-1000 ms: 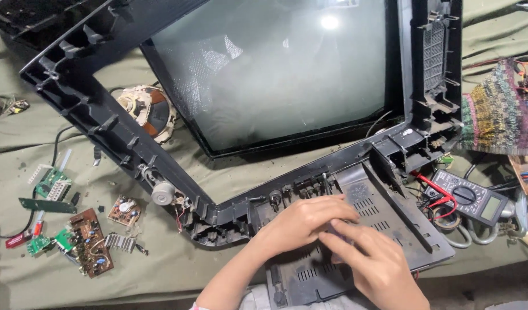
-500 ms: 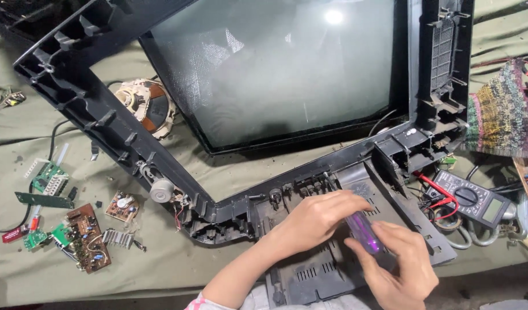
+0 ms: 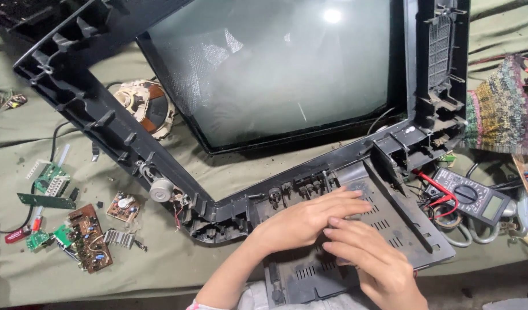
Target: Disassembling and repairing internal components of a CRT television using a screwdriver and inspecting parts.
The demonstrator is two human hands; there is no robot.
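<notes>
Head view. Both hands rest on a dark vented panel at the lower middle of the frame. The left hand lies flat, palm down, fingers stretched toward the right and touching the panel's upper part; it grips nothing that shows. The right hand lies just below and partly under it, fingers pointing up and left, loosely spread; whether anything sits beneath its palm cannot be told. Both forearms are cut off by the lower edge.

The panel is a flat slotted tray whose long axis runs from lower left to upper right; its near end is cut off at the bottom edge and its middle is hidden by the hands. Its upper edge touches the frame, a black bezel standing open around the tube, a grey glass screen lying face up. The frame's top and the tube's upper part run out of view.

Left of the frame lie small green and brown boards on the olive cloth, well apart from the hands. A copper-wound yoke lies half hidden behind the frame's left bar. Right of the panel a meter with red lead lies near it, partly covering metal rings. A striped fabric is cut off at the right edge.
</notes>
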